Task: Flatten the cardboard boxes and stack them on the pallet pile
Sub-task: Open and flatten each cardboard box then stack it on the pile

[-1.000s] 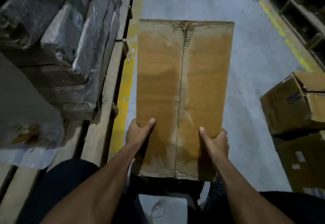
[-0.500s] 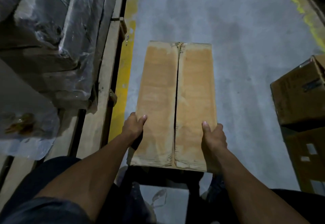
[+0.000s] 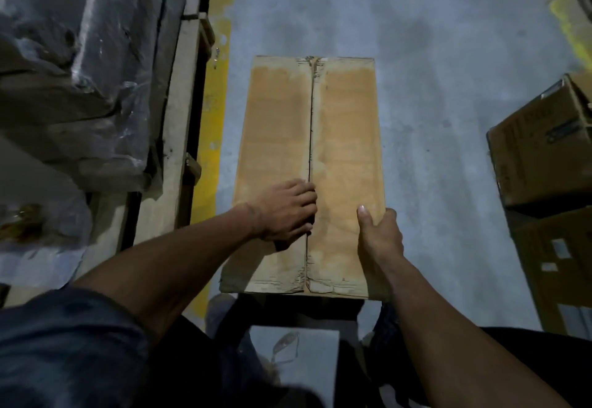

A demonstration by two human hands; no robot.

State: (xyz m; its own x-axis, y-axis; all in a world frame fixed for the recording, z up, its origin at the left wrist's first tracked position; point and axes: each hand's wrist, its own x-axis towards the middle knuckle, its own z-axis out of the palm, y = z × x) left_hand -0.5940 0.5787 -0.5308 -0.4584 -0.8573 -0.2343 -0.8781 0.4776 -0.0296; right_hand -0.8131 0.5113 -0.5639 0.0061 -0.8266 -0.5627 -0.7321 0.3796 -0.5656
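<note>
Two hands work one cardboard box (image 3: 320, 151) above grey concrete floor (image 3: 432, 87): left hand (image 3: 285, 212) curls fingers into its centre seam, right hand (image 3: 379, 238) grips its edge. Wrapped pallet (image 3: 173, 119) at nine o'clock, yellow line (image 3: 211, 151) beside it.

Grey concrete floor (image 3: 416, 39), dimly lit. Yellow painted line (image 3: 217, 55) runs beside the wooden pallet edge (image 3: 179, 119); second yellow line (image 3: 563, 13) at far right.

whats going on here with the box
A person is working on a cardboard box held in front of them over the concrete floor. The right hand grips its right edge, while the left hand has its fingers at the centre seam between the two closed flaps. More boxes sit to the right, and a wrapped pallet load to the left.
</note>
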